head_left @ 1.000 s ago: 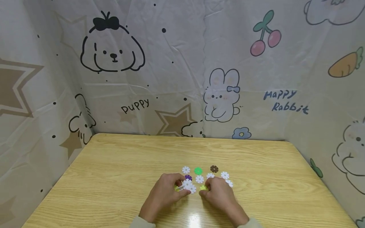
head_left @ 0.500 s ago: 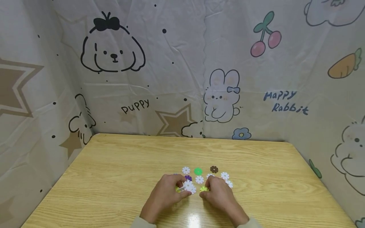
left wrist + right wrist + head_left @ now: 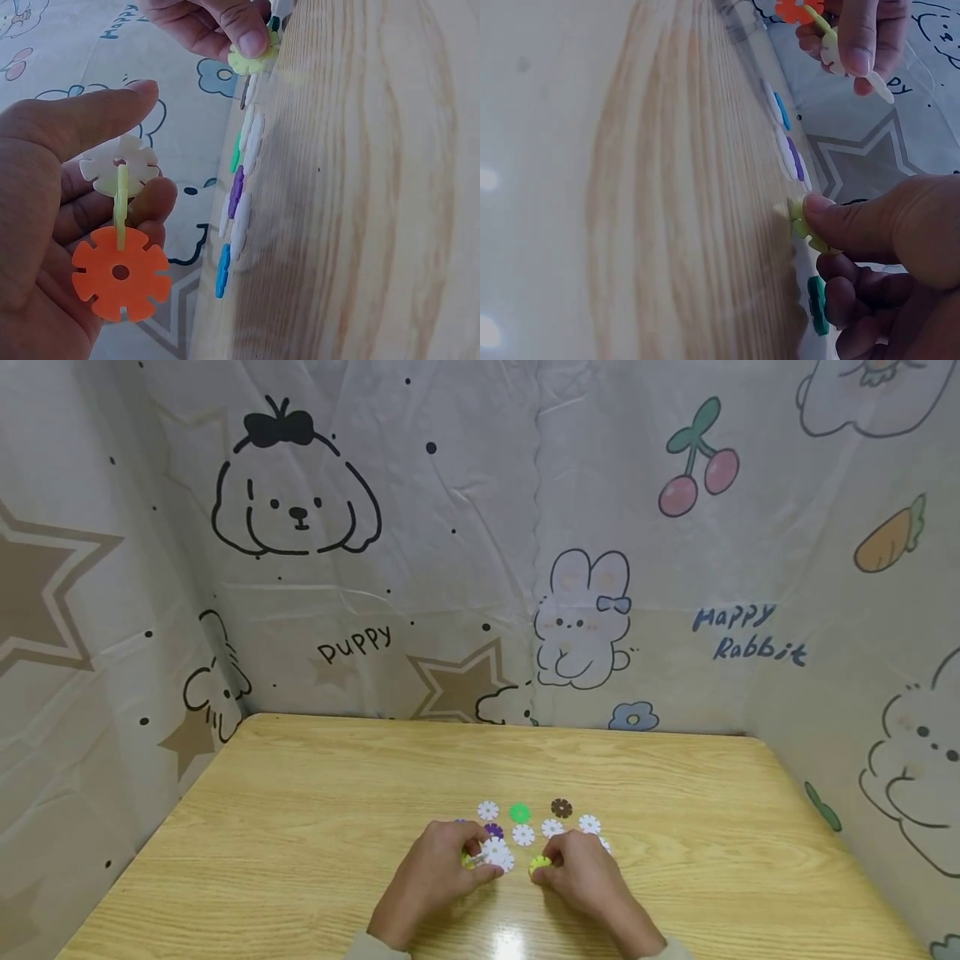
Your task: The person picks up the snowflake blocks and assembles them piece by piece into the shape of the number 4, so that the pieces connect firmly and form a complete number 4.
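Observation:
My left hand (image 3: 441, 862) holds a small joined cluster of notched plastic snowflake discs. In the left wrist view, the cluster has a white disc (image 3: 139, 166) at the fingers, a yellow disc (image 3: 121, 202) seen edge-on and slotted into it, and an orange disc (image 3: 139, 291) at the other end. Another white disc (image 3: 880, 88) sticks out past the fingertips in the right wrist view. My right hand (image 3: 588, 870) pinches a single yellow-green snowflake disc (image 3: 538, 864) between thumb and index finger, close over the table. A gap separates the two hands.
Loose snowflake discs lie flat just beyond my hands: a green disc (image 3: 520, 813), a brown disc (image 3: 561, 808), a purple disc (image 3: 492, 832), a blue disc (image 3: 223, 271) and several white ones. A printed cloth (image 3: 465, 577) hangs behind the wooden table (image 3: 337, 768).
My right hand has drawn slightly right and toward me, and more of its yellow-green disc shows. The left hand keeps its hold on the cluster, nearly still. The head view has shifted a little.

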The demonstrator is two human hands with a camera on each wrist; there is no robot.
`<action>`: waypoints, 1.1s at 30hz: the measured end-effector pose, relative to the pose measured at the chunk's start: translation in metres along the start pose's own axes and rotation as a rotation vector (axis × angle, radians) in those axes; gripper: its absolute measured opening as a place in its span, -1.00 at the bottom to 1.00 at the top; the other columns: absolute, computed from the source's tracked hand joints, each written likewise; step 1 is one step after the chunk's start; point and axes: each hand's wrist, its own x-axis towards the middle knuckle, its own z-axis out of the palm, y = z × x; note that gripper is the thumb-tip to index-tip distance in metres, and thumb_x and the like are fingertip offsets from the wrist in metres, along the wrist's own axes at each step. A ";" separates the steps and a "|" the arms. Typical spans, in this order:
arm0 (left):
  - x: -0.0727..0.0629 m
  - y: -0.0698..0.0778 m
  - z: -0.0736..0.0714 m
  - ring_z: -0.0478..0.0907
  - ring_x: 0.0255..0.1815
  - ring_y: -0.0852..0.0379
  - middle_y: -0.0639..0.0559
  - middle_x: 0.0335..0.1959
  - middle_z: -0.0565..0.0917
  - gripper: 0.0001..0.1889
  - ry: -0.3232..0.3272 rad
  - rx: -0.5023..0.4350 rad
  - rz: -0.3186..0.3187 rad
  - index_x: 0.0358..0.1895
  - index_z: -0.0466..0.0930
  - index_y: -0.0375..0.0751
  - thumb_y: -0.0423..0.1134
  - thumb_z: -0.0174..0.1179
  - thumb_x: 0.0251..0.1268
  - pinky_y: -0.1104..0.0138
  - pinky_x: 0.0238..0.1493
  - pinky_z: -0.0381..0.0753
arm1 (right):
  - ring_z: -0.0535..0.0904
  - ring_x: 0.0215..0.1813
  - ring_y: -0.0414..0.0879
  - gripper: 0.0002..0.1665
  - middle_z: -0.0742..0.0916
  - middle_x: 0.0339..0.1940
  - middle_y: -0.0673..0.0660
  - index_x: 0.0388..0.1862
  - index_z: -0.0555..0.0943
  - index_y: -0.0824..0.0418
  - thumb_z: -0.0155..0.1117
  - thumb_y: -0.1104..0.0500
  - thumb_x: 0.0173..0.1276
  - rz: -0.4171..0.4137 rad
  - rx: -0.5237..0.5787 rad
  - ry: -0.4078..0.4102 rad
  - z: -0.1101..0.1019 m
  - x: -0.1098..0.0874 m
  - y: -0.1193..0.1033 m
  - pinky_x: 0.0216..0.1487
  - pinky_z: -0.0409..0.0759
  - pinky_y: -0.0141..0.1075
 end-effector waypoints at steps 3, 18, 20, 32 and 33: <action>0.000 -0.001 0.001 0.45 -0.46 0.35 0.23 -0.44 0.60 -0.67 -0.003 0.003 0.005 -0.17 0.73 -0.16 -0.08 0.53 0.05 0.43 -0.42 0.50 | 0.37 -0.54 -0.25 -0.79 0.54 -0.64 -0.16 -0.57 0.67 0.10 0.59 0.14 0.06 -0.015 -0.003 -0.020 -0.001 -0.002 0.003 -0.54 0.39 -0.35; -0.001 0.002 0.006 0.45 -0.46 0.35 0.25 -0.46 0.57 -0.69 -0.023 0.001 0.014 -0.17 0.74 -0.15 -0.08 0.52 0.06 0.43 -0.41 0.50 | 0.35 -0.56 -0.26 -0.78 0.50 -0.65 -0.14 -0.53 0.60 0.13 0.40 0.33 0.27 -0.058 0.116 -0.012 -0.012 -0.003 0.004 -0.53 0.36 -0.38; -0.001 0.002 0.006 0.47 -0.44 0.36 0.25 -0.45 0.58 -0.68 -0.033 -0.005 0.017 -0.16 0.74 -0.15 -0.08 0.53 0.06 0.43 -0.39 0.52 | 0.37 -0.55 -0.27 -0.82 0.53 -0.62 -0.15 -0.48 0.63 0.13 0.39 0.32 0.29 -0.066 0.129 -0.009 -0.013 -0.003 0.002 -0.52 0.39 -0.37; -0.003 0.002 0.010 0.46 -0.42 0.38 0.27 -0.43 0.61 -0.71 -0.046 -0.020 0.067 -0.23 0.75 -0.14 -0.09 0.55 0.04 0.46 -0.36 0.54 | 0.50 -0.41 -0.23 -0.95 0.67 -0.45 -0.15 -0.33 0.74 0.20 0.39 0.23 0.32 -0.101 0.251 0.026 -0.014 -0.006 -0.008 -0.40 0.50 -0.34; -0.002 0.002 0.011 0.46 -0.43 0.38 0.27 -0.44 0.60 -0.71 -0.045 -0.020 0.070 -0.23 0.75 -0.14 -0.09 0.55 0.04 0.46 -0.37 0.53 | 0.51 -0.40 -0.23 -0.95 0.67 -0.44 -0.14 -0.32 0.74 0.20 0.40 0.23 0.32 -0.107 0.261 0.027 -0.014 -0.006 -0.008 -0.41 0.51 -0.34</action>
